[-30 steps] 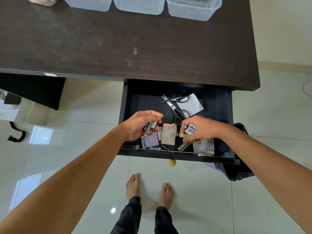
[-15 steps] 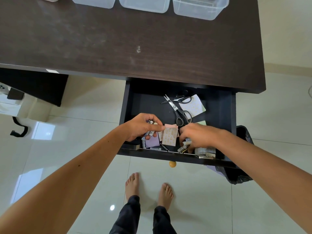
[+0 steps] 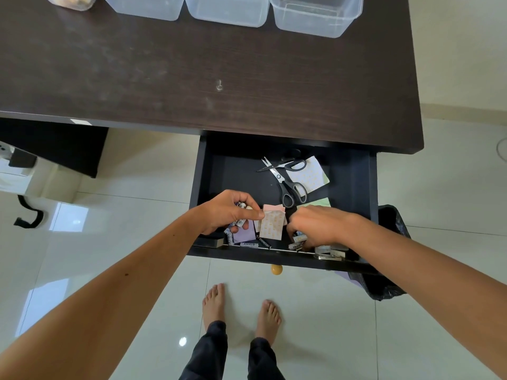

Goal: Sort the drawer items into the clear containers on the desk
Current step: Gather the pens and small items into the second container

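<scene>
Batteries (image 3: 239, 213) gripped in curled left hand (image 3: 230, 212), several cells, ends showing between fingers and palm, held just above front-left of open drawer (image 3: 354, 171). Same bundle as a second ago; thumb tip now touching edge of patterned note pad (image 3: 271, 225) at drawer centre.

Right hand (image 3: 315, 224): a second ago raised with a clutch of batteries plainly in view; since then lowered, palm down, over front-right of drawer. Fingers curled down onto battery pile (image 3: 297, 240); a couple of cells visible just beneath fingertips. Closed on cells or merely raking them: cannot tell, fingertips hidden by back of hand.

Judgement: still gathering phase, both hands collecting more batteries before any transfer. No trip to desk begun.

Loose cells left along front wall: one black (image 3: 264, 242), one pale (image 3: 249, 244), lying between the two hands, near both. More cells under left hand on purple pad (image 3: 245, 233).

Further back in drawer: scissors (image 3: 286, 182), untouched, resting partly on white patterned pad (image 3: 311, 174); green pad (image 3: 315, 202) just behind right hand.

Clear containers (image 3: 315, 15) in a row at far edge of desk (image 3: 192, 72), well apart from both hands; the three rightmost look empty, leftmost holds something, not identifiable.

Black bin bag (image 3: 389, 270) on floor beside drawer's right side.
</scene>
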